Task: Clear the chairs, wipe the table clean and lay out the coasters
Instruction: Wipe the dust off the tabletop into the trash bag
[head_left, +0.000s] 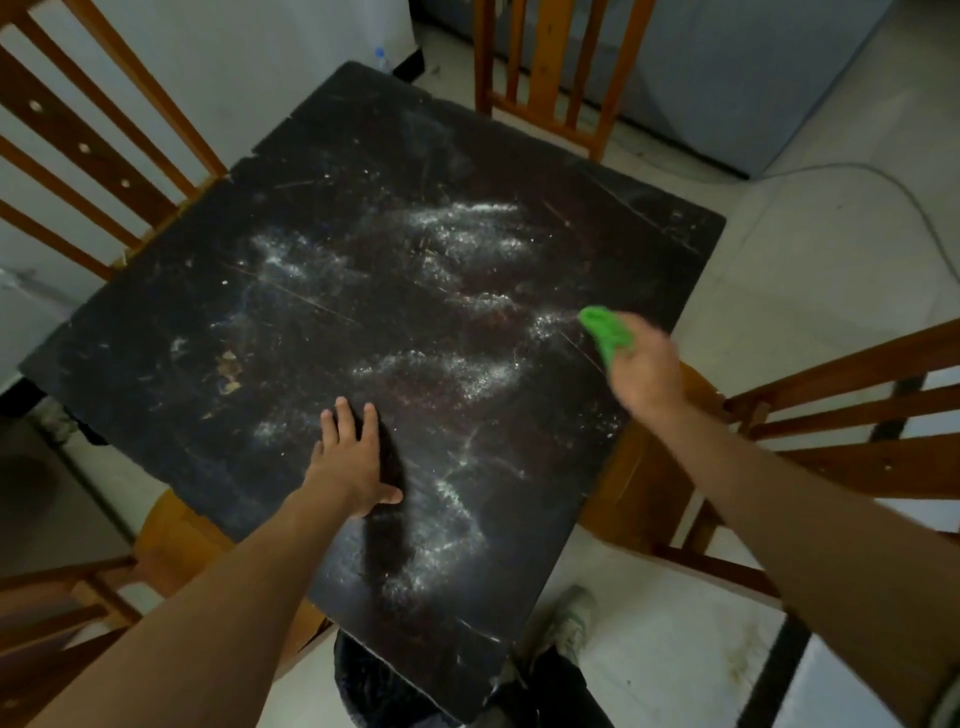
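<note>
A square black table (171, 332) fills the middle of the head view, smeared with white powdery streaks (457, 239) across its centre and near edge. My left hand (353, 457) lies flat on the near part of the top, fingers spread, holding nothing. My right hand (647, 374) hovers over the table's right edge, blurred by motion, and grips a green cloth (605, 330) whose tip touches a white streak. No coasters are in sight.
Wooden chairs ring the table: one at the far left (93, 150), one at the back (550, 67), one at the right (841, 415), one at the near left (62, 613). A cable (883, 182) runs over the pale tiled floor. My shoe (571, 623) shows below the table.
</note>
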